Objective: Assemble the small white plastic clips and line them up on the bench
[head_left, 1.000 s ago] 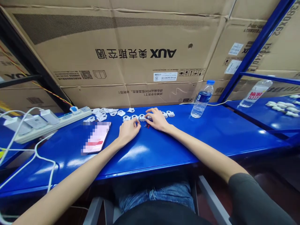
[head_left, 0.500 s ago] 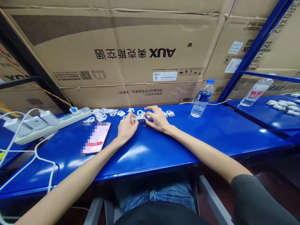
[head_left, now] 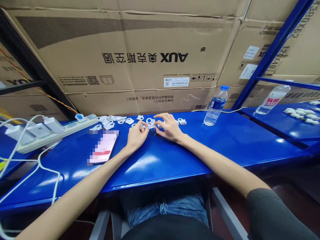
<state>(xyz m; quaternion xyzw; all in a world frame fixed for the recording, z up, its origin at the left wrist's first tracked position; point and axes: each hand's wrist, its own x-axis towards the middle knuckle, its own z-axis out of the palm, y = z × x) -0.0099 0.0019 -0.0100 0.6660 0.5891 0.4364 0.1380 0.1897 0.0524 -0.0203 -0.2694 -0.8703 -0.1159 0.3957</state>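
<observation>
Left hand (head_left: 137, 135) pinches left edge of small white ringed piece (head_left: 150, 122) near far side of counter (head_left: 175, 160); right hand (head_left: 170, 128), fingers curved, sits at its right edge, grip unclear. Loose white parts (head_left: 109, 125) lie leftward.
</observation>
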